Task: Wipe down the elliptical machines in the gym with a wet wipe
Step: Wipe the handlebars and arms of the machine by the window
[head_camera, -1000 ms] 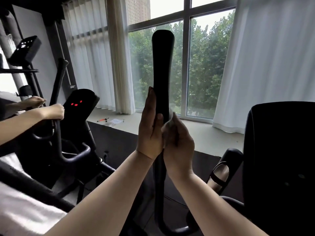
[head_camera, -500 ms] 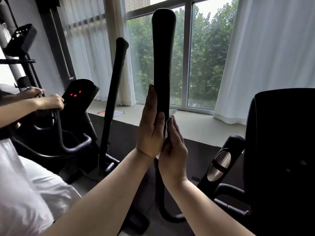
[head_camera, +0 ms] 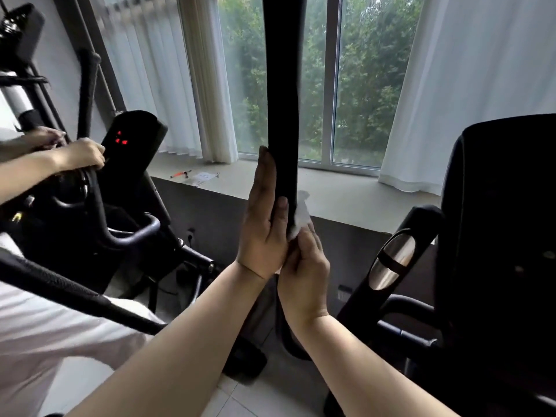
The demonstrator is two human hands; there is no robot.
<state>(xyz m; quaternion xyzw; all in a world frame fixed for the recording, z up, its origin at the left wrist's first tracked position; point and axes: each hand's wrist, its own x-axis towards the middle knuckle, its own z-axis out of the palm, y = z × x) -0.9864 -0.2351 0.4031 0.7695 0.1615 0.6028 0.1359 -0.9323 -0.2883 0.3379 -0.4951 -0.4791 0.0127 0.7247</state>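
Head view: a crumpled white wet wipe (head_camera: 301, 213) sits against the right side of the tall black upright elliptical handlebar (head_camera: 282, 100). The right hand (head_camera: 304, 272) pinches it there, fingers curled round it. The left hand (head_camera: 261, 236) lies flat along the bar's left side, fingers straight, thumb on its front. Behind both hands runs a pale windowsill (head_camera: 346, 194). Far left, another person's hands (head_camera: 81, 155) grip a neighbouring black machine (head_camera: 132, 152) showing red lights.

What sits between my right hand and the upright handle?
The white wet wipe, bunched between the right hand and the black upright handle; the head view shows it.
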